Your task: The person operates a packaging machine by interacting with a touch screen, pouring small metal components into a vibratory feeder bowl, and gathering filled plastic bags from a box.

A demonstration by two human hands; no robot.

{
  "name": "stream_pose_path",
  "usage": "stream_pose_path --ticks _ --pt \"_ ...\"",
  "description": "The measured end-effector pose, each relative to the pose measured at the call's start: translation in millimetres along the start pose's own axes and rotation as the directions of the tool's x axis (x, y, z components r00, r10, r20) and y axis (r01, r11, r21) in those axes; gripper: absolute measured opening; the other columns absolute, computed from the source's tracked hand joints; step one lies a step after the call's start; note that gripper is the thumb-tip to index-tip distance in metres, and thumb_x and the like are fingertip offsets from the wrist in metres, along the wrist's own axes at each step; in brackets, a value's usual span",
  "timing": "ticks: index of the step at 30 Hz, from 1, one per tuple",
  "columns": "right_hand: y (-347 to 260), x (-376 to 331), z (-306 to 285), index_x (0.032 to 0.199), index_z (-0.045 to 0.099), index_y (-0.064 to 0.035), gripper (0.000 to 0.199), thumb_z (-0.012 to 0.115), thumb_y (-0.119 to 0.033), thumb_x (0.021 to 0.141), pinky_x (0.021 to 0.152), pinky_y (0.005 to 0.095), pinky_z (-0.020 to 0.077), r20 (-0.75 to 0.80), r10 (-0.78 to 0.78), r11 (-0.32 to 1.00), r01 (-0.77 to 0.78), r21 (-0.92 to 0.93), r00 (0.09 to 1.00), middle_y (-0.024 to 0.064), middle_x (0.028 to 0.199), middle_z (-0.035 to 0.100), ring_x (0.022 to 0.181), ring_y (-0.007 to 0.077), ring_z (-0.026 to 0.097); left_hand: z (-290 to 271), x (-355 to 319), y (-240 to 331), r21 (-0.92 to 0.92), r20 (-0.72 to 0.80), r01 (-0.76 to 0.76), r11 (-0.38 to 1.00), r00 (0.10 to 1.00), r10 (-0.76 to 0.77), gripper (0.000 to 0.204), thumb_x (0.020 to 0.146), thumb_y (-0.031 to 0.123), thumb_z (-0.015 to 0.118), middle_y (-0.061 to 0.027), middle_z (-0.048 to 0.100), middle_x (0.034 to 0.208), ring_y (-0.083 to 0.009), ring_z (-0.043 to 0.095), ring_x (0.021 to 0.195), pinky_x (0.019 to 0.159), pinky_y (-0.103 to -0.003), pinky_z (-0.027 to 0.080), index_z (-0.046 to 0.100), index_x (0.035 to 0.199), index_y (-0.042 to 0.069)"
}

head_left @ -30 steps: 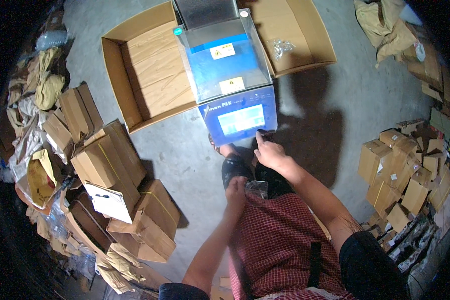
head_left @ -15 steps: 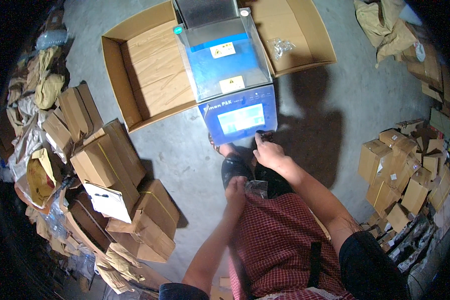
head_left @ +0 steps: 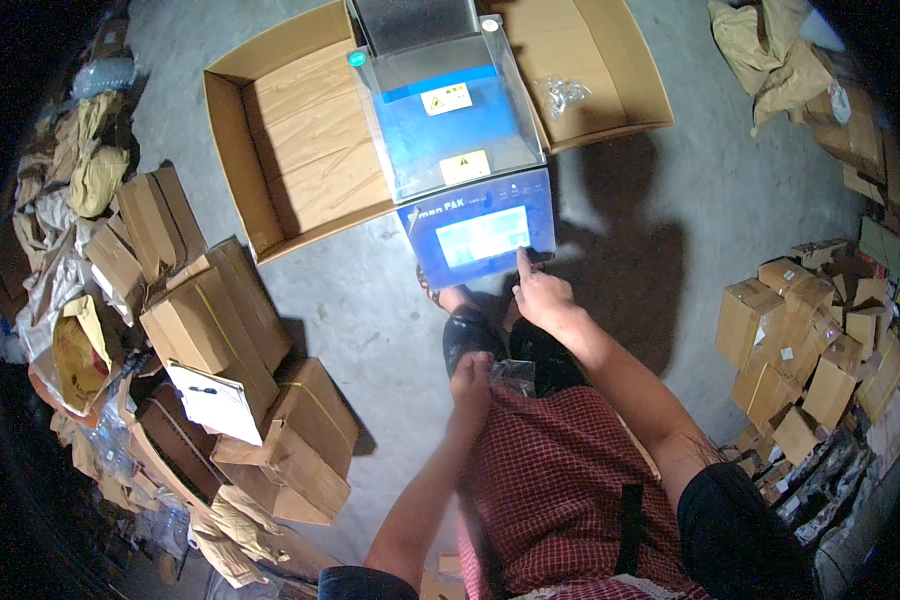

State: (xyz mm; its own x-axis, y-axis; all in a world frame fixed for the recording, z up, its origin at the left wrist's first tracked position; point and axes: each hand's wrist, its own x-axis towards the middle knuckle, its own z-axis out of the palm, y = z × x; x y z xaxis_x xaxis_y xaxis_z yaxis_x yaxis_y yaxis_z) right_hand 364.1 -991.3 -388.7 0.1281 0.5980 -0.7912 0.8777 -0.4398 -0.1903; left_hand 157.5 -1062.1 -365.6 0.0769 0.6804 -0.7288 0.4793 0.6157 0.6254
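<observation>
In front of me stands a blue packing machine (head_left: 415,262) with a clear lid over its top and a lit touchscreen (head_left: 480,235) on its front panel. My right hand (head_left: 547,301) reaches to it with the index finger stretched out, its tip at the screen's lower right corner; the other fingers are partly curled, and I see nothing held. Low over my lap, my left hand (head_left: 470,378) is closed on the edge of a small clear plastic bag (head_left: 515,374). What the bag contains, if anything, is too small to make out.
Shallow open cartons flank the machine: the left carton (head_left: 226,160) shows a bare bottom, and the right carton (head_left: 610,60) holds several small clear packets (head_left: 562,95). Stacked cardboard boxes (head_left: 185,320) with a white sheet (head_left: 215,403) stand left, and more boxes (head_left: 770,320) right.
My right hand has shifted slightly, and its index fingertip has moved up from below the screen to the screen's lower right corner. The left hand and the bag have stayed put.
</observation>
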Motion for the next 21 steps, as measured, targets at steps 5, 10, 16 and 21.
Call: stream_pose_path --ticks 5,10,16,21 --pt "8.8 5.1 2.5 0.147 0.009 -0.0019 0.076 0.051 -0.026 0.088 0.06 0.0462 0.0501 -0.042 0.003 1.0 -0.003 -0.003 0.999 0.0153 0.088 0.067 0.07 0.0315 0.065 2.5 -0.5 2.2 0.018 -0.033 -0.052 0.998 0.998 0.052 0.027 0.094 0.027 0.052 -0.0132 0.065 0.082 -0.0258 0.062 0.077 0.074 -0.035 0.047 0.064 0.092 0.003" --pt "7.8 5.5 -1.5 0.147 0.009 -0.0036 0.076 0.051 -0.026 0.088 0.061 0.046 0.0502 -0.014 0.011 1.0 -0.011 -0.009 1.0 0.0147 0.088 0.067 0.07 0.0314 0.065 1.4 0.1 2.1 0.012 -0.043 -0.071 0.997 0.997 0.071 0.025 0.094 0.024 0.053 -0.0134 0.065 0.081 -0.0257 0.061 0.075 0.073 -0.034 0.047 0.065 0.091 0.003" --pt "8.9 8.2 -3.2 0.148 0.007 -0.0056 0.077 0.051 -0.026 0.088 0.06 0.0476 0.0496 -0.003 0.011 1.0 -0.011 -0.008 1.0 0.0151 0.089 0.066 0.069 0.0314 0.064 1.5 -0.2 5.2 0.015 -0.054 -0.105 0.994 0.993 0.106 0.023 0.094 0.021 0.053 -0.0135 0.065 0.08 -0.0256 0.062 0.074 0.072 -0.034 0.048 0.065 0.091 0.002" --pt "8.3 10.6 -4.2 0.148 0.006 -0.0071 0.077 0.05 -0.025 0.088 0.06 0.0482 0.0492 0.028 0.029 0.999 -0.028 -0.015 0.999 0.0157 0.092 0.066 0.07 0.0314 0.064 1.8 1.3 3.3 0.023 -0.043 -0.092 0.995 0.995 0.093 0.022 0.094 0.021 0.053 -0.0136 0.065 0.08 -0.0256 0.062 0.074 0.071 -0.034 0.048 0.064 0.091 0.002"
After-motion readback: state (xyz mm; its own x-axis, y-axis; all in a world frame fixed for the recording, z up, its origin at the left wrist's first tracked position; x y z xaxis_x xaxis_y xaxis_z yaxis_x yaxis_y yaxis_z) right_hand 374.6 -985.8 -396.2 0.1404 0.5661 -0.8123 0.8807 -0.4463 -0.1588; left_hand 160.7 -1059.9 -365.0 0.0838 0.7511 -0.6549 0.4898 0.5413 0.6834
